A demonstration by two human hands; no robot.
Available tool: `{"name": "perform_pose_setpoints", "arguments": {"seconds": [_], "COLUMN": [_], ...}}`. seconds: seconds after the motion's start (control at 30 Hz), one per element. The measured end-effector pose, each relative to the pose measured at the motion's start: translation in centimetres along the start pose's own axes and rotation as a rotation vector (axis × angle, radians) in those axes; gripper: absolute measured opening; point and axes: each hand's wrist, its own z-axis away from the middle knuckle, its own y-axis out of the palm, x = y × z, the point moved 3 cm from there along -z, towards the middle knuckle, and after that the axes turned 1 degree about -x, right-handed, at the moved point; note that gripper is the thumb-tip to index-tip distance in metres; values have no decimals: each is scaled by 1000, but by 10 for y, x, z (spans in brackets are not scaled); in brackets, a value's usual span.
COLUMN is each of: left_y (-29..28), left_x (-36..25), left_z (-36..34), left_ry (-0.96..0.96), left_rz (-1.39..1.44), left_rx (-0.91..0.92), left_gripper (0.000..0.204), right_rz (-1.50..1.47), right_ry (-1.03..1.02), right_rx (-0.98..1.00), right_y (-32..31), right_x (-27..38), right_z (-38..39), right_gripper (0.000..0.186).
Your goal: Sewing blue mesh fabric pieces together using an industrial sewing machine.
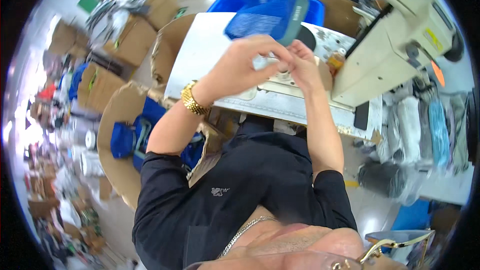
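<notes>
Over the white sewing table [200,45], my left hand [240,65] and my right hand [306,71] meet with their fingertips pinched close together. Whatever lies between the fingers is too small and blurred to make out. Just beyond them is a blue mesh fabric piece [260,17] with a grey-green band [295,22] along its right side. It is blurred, and its near edge comes close to my fingers. A gold watch [190,98] is on my left wrist.
A cream sewing machine [372,60] rises at the right, with a small amber bottle [336,59] beside it. Behind the table stands a blue bin [227,1]. A cardboard box [112,120] with blue pieces is at my left; wrapped fabric bundles [405,125] lie at right.
</notes>
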Motion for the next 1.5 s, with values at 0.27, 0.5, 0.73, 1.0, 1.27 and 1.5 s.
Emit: {"name": "perform_pose_setpoints", "arguments": {"seconds": [0.27, 0.5, 0.73, 1.0, 1.27, 1.5], "left_y": [5, 5, 12, 16, 12, 13], "left_x": [61, 78, 78, 73, 75, 67], "left_z": [-96, -96, -93, -94, -95, -86], "left_ry": [314, 205, 200, 196, 152, 79], "left_rz": [-499, -434, -416, -480, -430, -429], "left_rx": [-211, -146, -201, -223, -186, -139], "left_gripper": [14, 22, 22, 23, 30, 33], "right_rz": [116, 56, 83, 118, 112, 111], "right_ry": [-28, -84, -175, -155, -141, -148], "right_rx": [-53, -96, -143, -175, -208, -210], "right_y": [16, 23, 15, 16, 14, 16], "right_x": [22, 54, 61, 65, 66, 64], "right_z": [21, -4, -26, -27, -29, -27], "right_gripper": [8, 35, 43, 41, 37, 38]}}
